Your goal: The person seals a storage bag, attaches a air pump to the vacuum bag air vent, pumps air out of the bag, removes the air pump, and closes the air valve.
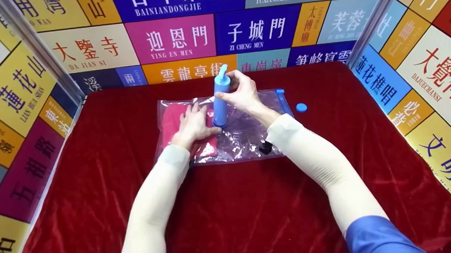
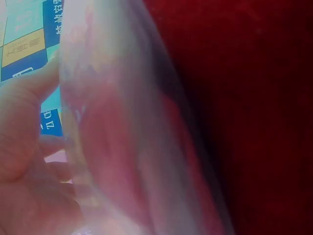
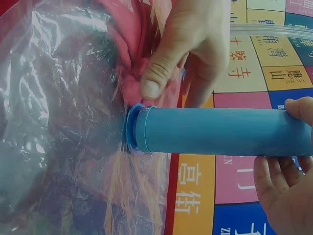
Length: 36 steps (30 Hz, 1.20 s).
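A clear plastic vacuum bag (image 1: 241, 135) lies flat with a folded pinkish-red cloth (image 1: 172, 118) inside its left part. A blue hand pump (image 1: 220, 103) stands upright on the bag, its lower end at a round blue valve (image 3: 132, 127). My right hand (image 1: 243, 92) grips the pump's upper barrel between thumb and fingers. Fingers spread, my left hand (image 1: 195, 125) rests on the bag over the cloth, the thumb close to the pump's base. The left wrist view is mostly filled by blurred plastic, with part of the left hand (image 2: 24, 137) beside it.
A small round blue cap (image 1: 301, 107) lies on the red velvet cloth (image 1: 254, 210) right of the bag. The bag's right edge carries a blue slider (image 1: 280, 91). Near the front edge shows a small black patch (image 1: 265, 148). Panels with printed characters (image 1: 171, 38) stand behind and beside the table.
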### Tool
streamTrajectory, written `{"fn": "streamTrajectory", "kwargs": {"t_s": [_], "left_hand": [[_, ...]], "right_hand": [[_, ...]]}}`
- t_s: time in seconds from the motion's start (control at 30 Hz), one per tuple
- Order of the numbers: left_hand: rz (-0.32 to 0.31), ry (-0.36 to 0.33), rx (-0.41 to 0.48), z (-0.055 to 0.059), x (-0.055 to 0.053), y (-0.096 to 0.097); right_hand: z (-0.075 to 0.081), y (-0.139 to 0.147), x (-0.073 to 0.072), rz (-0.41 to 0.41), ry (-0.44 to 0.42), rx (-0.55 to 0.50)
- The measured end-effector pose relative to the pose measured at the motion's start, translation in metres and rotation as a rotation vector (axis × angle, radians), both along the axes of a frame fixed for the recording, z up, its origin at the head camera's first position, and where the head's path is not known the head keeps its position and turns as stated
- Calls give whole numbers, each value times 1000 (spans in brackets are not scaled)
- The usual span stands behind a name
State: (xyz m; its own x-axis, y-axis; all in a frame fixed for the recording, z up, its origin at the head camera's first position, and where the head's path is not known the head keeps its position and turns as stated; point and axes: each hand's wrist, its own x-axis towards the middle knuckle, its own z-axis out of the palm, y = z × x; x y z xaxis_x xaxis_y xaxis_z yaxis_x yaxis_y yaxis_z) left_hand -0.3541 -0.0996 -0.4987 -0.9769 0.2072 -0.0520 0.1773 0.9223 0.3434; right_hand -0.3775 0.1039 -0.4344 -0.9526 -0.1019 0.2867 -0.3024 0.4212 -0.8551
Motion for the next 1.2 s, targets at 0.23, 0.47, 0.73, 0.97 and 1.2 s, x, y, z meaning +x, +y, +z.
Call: {"fn": "streamTrajectory", "kwargs": {"t_s": [0.23, 0.47, 0.73, 0.97, 1.2], "left_hand": [[-4, -71, -43, -3, 3, -1], [-3, -140, -85, -8, -1, 0], [-2, -165, -120, -6, 4, 2], [-2, -147, -116, -4, 8, 3], [2, -165, -118, -5, 8, 3]], "right_hand": [[-2, -3, -1, -32, 0, 11], [-1, -6, 0, -70, -2, 65], [0, -9, -2, -139, -5, 107], [-1, -12, -2, -173, -3, 130], [-6, -12, -2, -149, 46, 158]]}}
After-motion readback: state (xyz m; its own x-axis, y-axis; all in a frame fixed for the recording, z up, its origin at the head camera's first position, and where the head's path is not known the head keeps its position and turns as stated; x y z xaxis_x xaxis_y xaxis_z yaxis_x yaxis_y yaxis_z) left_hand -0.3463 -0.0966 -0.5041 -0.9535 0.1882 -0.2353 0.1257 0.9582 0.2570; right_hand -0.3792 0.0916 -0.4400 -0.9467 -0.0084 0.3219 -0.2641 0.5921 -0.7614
